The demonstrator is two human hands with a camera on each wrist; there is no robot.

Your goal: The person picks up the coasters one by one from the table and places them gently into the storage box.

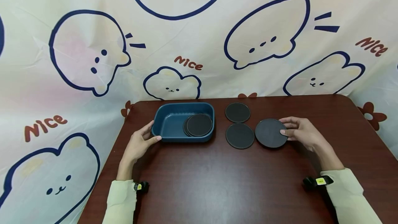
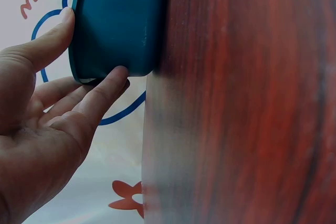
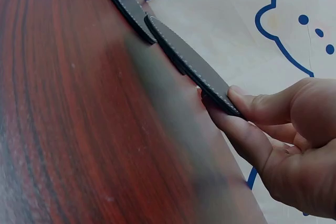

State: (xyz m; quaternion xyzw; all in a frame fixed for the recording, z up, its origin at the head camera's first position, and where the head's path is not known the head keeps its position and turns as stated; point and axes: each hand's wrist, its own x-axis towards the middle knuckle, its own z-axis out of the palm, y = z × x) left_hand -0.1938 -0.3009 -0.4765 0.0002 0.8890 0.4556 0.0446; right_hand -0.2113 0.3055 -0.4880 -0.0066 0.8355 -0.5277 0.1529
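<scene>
Between the thumb and fingers of my right hand point(image 1: 300, 132) is a round black coaster point(image 1: 271, 133), pinched at its right edge. The right wrist view shows pale stitching round the held coaster point(image 3: 191, 66), which is tilted with its near edge raised. Two more black coasters lie on the table to its left, a front one point(image 1: 240, 136) and a back one point(image 1: 237, 112). My left hand point(image 1: 140, 142) grips the left end of a blue rectangular tray point(image 1: 164, 139), thumb at the front corner and fingers at the end wall. Overlapping coasters point(image 1: 199, 125) lie in the tray's right half.
The dark brown wooden table point(image 1: 224, 182) has its back edge just behind the tray and coasters. A pale cloth point(image 1: 214, 44) printed with cartoon bears hangs behind it and along the sides. Each wrist wears a small black camera on a strap.
</scene>
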